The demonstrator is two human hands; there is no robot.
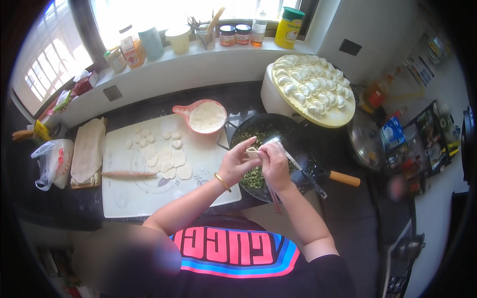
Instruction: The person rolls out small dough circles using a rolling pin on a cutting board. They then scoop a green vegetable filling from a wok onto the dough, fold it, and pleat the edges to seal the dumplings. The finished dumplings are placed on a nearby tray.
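Note:
Over a dark wok of chopped green filling, my two hands pinch a pale dumpling between their fingertips. My left hand, with a gold bangle at the wrist, has its thumb and fingers around one side. The fingers of my right hand press the dumpling's edge from the other side. Reddish-brown chopsticks stick out below my right hand; whether it holds them I cannot tell. A metal utensil leans across the wok's right side.
Left of the wok, a white mat bears round wrappers, dough pieces and a rolling pin. Behind it sits a red bowl of flour. A yellow tray of dumplings stands at the back right. The wok's wooden handle juts right.

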